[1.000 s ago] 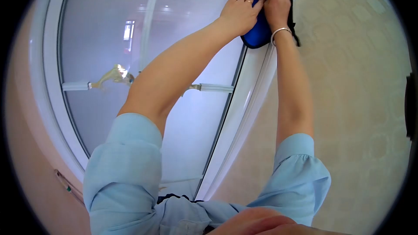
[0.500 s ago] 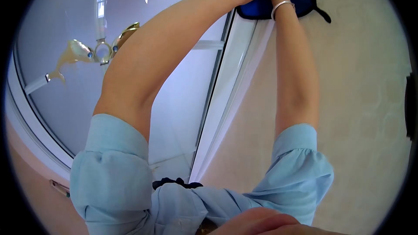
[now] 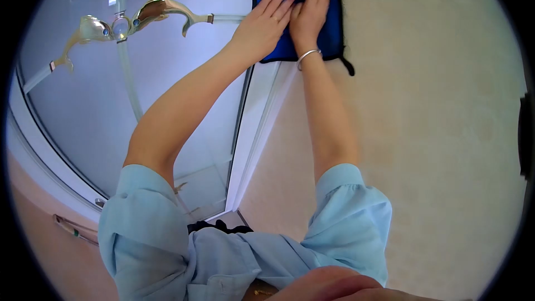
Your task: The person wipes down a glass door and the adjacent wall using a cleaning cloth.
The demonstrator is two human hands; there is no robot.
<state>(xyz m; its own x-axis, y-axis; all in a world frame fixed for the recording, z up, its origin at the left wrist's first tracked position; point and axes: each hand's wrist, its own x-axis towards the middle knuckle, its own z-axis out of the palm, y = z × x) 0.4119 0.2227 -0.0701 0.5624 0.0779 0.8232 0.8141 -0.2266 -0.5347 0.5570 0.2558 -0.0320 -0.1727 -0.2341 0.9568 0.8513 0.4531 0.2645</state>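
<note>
A blue mitt (image 3: 332, 36) with black edging and a small black loop at its lower right corner is near the top of the view. It spans the white door frame and the beige wall. My left hand (image 3: 262, 29) lies across its left half, fingers stretched out and slightly apart. On its right half rests my right hand (image 3: 308, 21), fingers extended flat and a silver bangle at the wrist. The two hands touch or nearly touch in the middle. Whether anything lies under the palms is hidden.
To the left is a frosted glass door (image 3: 184, 89) with white bars and gold dolphin-shaped ornaments (image 3: 159, 10). A white frame (image 3: 245, 139) runs beside it. The beige wall (image 3: 423, 134) fills the right side. A dark object (image 3: 525, 136) shows at the far right edge.
Both hands and the mitt now appear lower and further left, so more of the mitt shows. The hands, bunched near the top edge before, now lie flat with fingers extended on it.
</note>
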